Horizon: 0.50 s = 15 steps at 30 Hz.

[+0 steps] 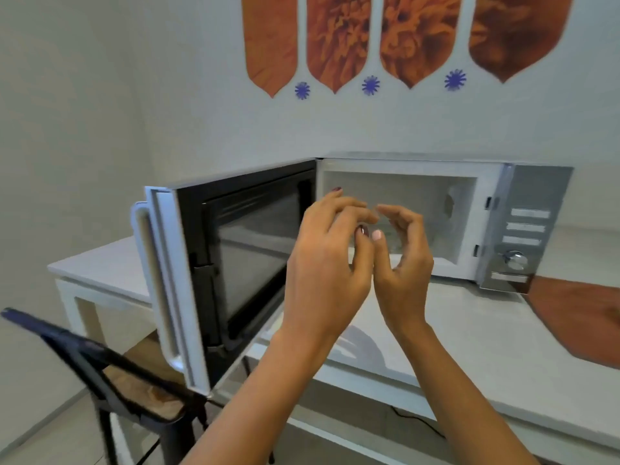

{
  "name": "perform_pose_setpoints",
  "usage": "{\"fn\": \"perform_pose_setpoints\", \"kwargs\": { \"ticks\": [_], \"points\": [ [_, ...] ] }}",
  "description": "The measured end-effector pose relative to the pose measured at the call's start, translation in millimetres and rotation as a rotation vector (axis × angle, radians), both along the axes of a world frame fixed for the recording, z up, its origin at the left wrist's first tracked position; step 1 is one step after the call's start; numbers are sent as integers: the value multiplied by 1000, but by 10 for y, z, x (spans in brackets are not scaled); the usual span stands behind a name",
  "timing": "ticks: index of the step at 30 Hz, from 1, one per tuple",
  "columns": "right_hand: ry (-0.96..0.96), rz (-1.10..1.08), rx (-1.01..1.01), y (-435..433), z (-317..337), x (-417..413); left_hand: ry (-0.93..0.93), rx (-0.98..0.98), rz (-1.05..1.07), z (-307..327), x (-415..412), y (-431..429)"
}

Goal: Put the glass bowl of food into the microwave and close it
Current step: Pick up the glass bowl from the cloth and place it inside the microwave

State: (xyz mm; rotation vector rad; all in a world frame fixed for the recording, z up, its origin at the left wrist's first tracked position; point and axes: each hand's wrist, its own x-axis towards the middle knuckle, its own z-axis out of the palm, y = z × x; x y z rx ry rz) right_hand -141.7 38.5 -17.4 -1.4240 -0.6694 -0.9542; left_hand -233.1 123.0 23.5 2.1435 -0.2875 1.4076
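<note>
Head camera view: two bare hands hover side by side before a white microwave (436,172) on a pale counter (486,330), its door (241,256) swung wide to the left. Both the left hand (327,263) and right hand (404,260) curl loosely, fingers apart, gripping nothing. Behind them, blurred glass inside the cavity may be the glass bowl (394,241); whether food is in it cannot be made out. A dark chair (110,370) stands lower left.
</note>
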Motion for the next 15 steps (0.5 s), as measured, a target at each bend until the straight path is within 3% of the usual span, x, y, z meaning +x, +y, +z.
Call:
{"fn": "perform_pose_setpoints", "kwargs": {
  "ticks": [5, 15],
  "points": [
    [2, -193, 15, -680, -30, 10, 74, -53, -207, -218, 341, -401],
    [83, -553, 28, -1973, -202, -77, 425, -98, -606, -714, 999, -1428]
  ]
}}
